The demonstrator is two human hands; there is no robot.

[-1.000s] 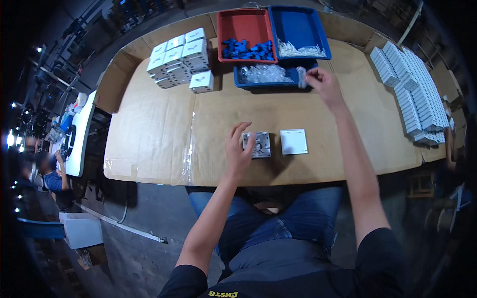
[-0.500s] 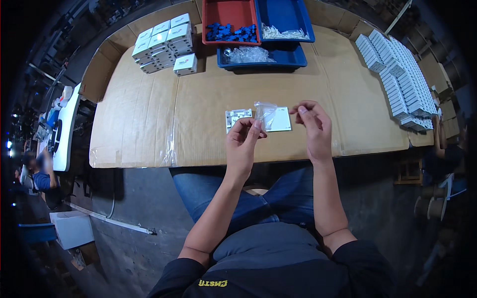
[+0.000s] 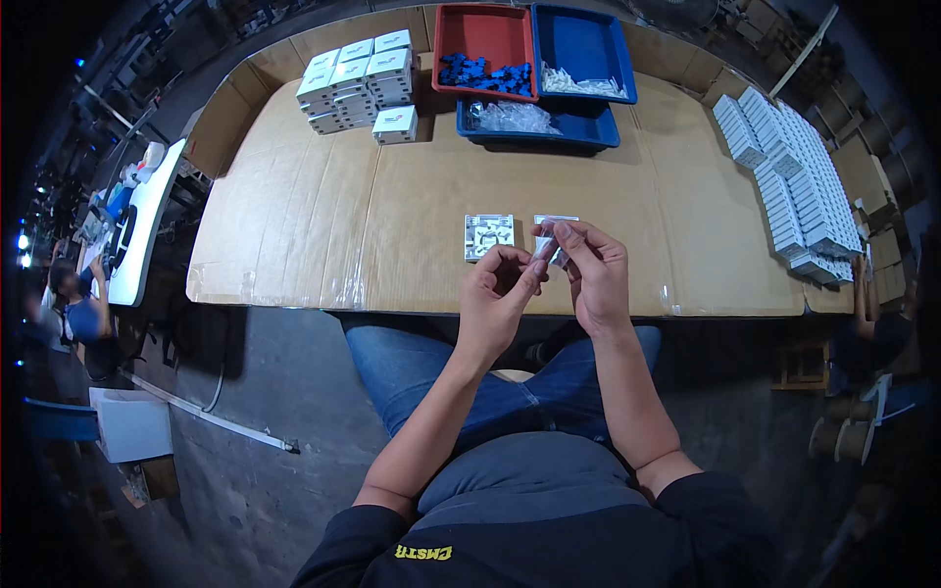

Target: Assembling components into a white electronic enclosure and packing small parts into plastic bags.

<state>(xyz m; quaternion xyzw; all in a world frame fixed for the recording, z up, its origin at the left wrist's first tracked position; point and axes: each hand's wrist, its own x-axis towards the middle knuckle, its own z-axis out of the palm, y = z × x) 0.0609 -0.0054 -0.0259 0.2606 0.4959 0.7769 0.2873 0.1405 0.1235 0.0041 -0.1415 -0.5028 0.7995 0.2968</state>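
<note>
A small clear plastic bag (image 3: 556, 252) is held between both my hands, over the near part of the cardboard-covered table (image 3: 421, 196). My left hand (image 3: 502, 292) pinches its lower left side between thumb and fingertips. At the upper right of the bag, my right hand (image 3: 598, 274) grips it with the thumb on top. Whether anything is inside the bag I cannot tell. Just beyond my left hand lies an open white plastic housing (image 3: 488, 235) with its molded inside facing up. Behind the bag a flat white cover (image 3: 570, 219) lies mostly hidden by my right hand.
White boxes (image 3: 353, 83) are stacked at the back left. Beyond the middle stand a red tray (image 3: 485, 29) of blue parts, a blue tray (image 3: 585, 39) of white pieces and a lower blue tray (image 3: 588, 132) of clear bags. Rows of white units (image 3: 794, 186) fill the right side.
My right hand has moved left and taken hold of the bag, which only my left hand held before. The view has shifted slightly.
</note>
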